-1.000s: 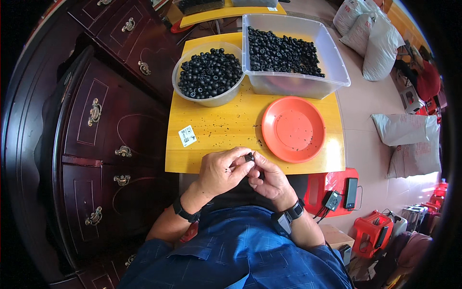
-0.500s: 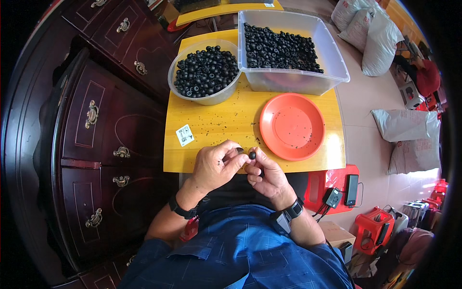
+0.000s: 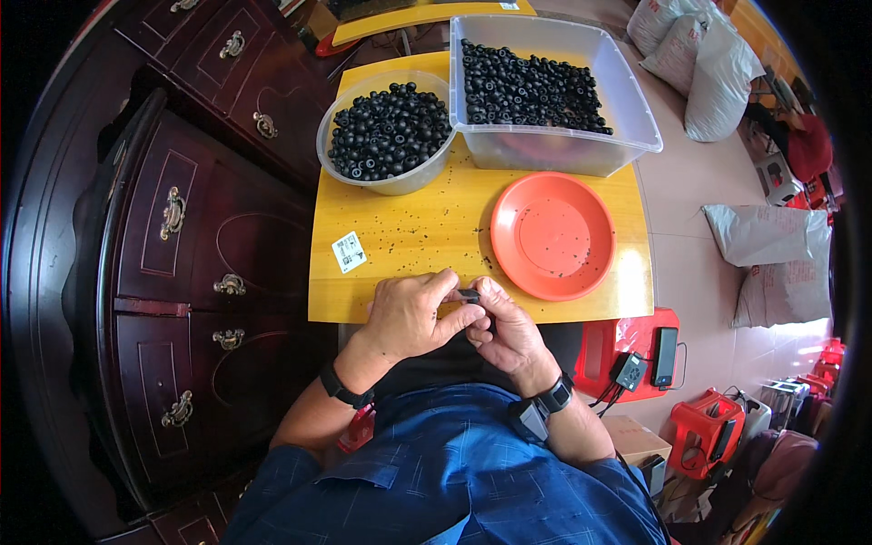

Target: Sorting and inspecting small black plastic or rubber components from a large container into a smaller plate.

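Observation:
My left hand (image 3: pixel 407 313) is closed, pinching a small dark blade-like piece (image 3: pixel 469 295) between thumb and fingers. Opposite it, the fingertips of my right hand (image 3: pixel 510 334) grip a small round black part, now mostly covered by the blade-like piece and my fingers. Both hands meet over the table's near edge. Beyond them stand a round clear tub (image 3: pixel 406 185) and a larger clear rectangular bin (image 3: pixel 545 156), each holding many black, ball-like parts (image 3: pixel 386 132) with ring-shaped openings. A shallow orange-red plate (image 3: pixel 543 238) lies beyond my right hand, with dark crumbs in it.
Dark crumbs and a white printed label (image 3: pixel 348 252) lie on the yellow table (image 3: pixel 436 218). Dark wooden drawers (image 3: pixel 218 209) flank the left. At right are a red stool (image 3: pixel 627 341) with a phone (image 3: pixel 664 356) and a black device (image 3: pixel 628 371), and white sacks (image 3: pixel 722 86).
My left hand has brought the blade-like piece rightward against the round black part, which showed plainly before. My right hand stays nearly in place.

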Motion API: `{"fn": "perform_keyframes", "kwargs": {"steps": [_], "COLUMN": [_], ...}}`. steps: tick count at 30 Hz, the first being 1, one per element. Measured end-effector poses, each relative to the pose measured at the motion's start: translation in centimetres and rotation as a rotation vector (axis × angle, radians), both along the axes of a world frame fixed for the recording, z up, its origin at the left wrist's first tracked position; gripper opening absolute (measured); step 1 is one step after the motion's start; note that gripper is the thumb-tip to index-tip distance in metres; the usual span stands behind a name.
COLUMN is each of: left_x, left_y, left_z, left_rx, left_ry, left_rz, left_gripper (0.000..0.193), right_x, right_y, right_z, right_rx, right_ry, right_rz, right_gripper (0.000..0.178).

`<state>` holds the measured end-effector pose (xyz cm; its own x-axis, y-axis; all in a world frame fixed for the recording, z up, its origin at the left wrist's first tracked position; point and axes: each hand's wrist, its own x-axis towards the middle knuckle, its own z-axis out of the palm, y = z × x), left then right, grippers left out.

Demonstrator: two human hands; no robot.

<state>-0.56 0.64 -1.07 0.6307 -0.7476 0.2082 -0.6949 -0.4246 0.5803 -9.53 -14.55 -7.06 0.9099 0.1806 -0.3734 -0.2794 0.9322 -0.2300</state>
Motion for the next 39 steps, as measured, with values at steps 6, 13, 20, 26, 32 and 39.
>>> {"fn": "perform_keyframes", "kwargs": {"steps": [6, 13, 20, 26, 32, 39], "left_x": [0.0, 0.3, 0.3, 0.5, 0.4, 0.4], "left_y": [0.0, 0.0, 0.3, 0.2, 0.3, 0.2], "left_z": [0.1, -0.9, -1.2, -0.3, -0.7, -1.0], "left_rx": [-0.012, -0.038, -0.018, -0.045, -0.056, -0.006], "left_ry": [0.0, -0.067, -0.007, -0.02, -0.054, -0.006], "left_rz": [-0.006, -0.028, -0.038, -0.002, -0.022, -0.043], "left_gripper": [0.039, 0.039, 0.043, 0.044, 0.043, 0.042], "right_x": [0.0, -0.1, 0.0, 0.0, -0.1, -0.1], "right_y": [0.0, 0.2, 0.5, 0.4, 0.4, 0.4], "right_z": [-0.2, -1.3, -0.9, -0.5, -0.6, -0.7], "right_rx": [0.007, 0.072, 0.027, 0.045, 0.049, 0.036], "right_ry": [-0.018, -0.069, -0.052, -0.055, -0.062, -0.056], "right_rz": [-0.009, -0.024, -0.028, -0.026, -0.021, -0.048], "right_gripper": [0.014, 0.01, 0.01, 0.013, 0.012, 0.013]}}
